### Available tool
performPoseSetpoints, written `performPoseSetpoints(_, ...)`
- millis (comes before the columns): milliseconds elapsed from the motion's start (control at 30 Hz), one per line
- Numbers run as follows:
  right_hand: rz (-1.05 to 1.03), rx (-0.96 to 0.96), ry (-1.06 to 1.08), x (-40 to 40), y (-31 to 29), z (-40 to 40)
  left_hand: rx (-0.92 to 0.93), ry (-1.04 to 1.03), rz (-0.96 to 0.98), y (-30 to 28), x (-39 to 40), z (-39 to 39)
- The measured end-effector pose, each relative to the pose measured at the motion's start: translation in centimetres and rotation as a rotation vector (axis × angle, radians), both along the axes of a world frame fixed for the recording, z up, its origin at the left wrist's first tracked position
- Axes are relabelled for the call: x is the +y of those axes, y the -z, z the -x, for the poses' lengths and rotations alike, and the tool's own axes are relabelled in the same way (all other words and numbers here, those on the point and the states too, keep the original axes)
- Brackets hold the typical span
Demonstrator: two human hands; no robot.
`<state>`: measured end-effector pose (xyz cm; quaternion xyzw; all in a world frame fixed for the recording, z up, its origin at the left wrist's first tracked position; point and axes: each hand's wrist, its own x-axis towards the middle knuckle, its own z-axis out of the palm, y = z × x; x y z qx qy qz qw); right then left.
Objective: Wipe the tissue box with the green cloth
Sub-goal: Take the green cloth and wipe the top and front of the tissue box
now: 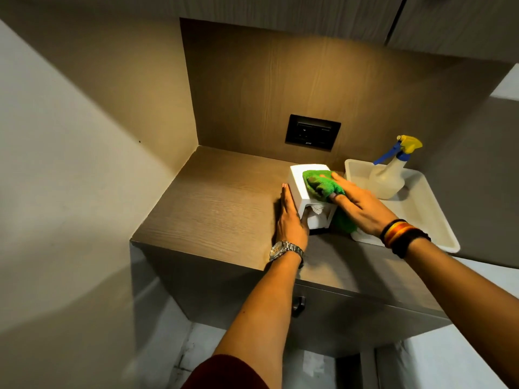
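A white tissue box (300,189) stands on the wooden counter (219,203), with tissue showing at its front opening. My left hand (290,217) lies flat against the box's left side, fingers straight. The green cloth (320,183) is spread over the top right of the box, and part of it hangs down the right side. My right hand (356,203) presses down on the cloth with fingers spread over it.
A white tray (421,217) sits right of the box and carries a clear spray bottle (389,178) with a yellow and blue trigger. A black wall socket (312,132) is set in the back panel. A drawer handle (298,306) is below the counter edge.
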<state>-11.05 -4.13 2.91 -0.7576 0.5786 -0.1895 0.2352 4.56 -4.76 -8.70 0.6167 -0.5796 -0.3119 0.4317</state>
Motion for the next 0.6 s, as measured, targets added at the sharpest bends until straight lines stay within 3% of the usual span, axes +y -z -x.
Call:
performPoseSetpoints(133,-0.051,0.015,0.116,-3.6,-0.4,-1.3,0.032,0.006,0.004,-0.4,0.1,-0.1)
performPoseSetpoints(300,-0.075,-0.152,0.134,-4.3,0.1,-3.6,0.006,0.011,0.007,-0.8,0.0,-1.1)
performPoseSetpoints(433,-0.116,-0.767,0.263,-2.5,0.7,-3.1,-0.022,0.114,-0.034,-1.6,-0.5,-2.9)
performPoseSetpoints(600,-0.063,-1.233,0.59,-0.7,1.8,-2.6,-0.125,0.197,-0.046,-3.1,-1.4,-7.5)
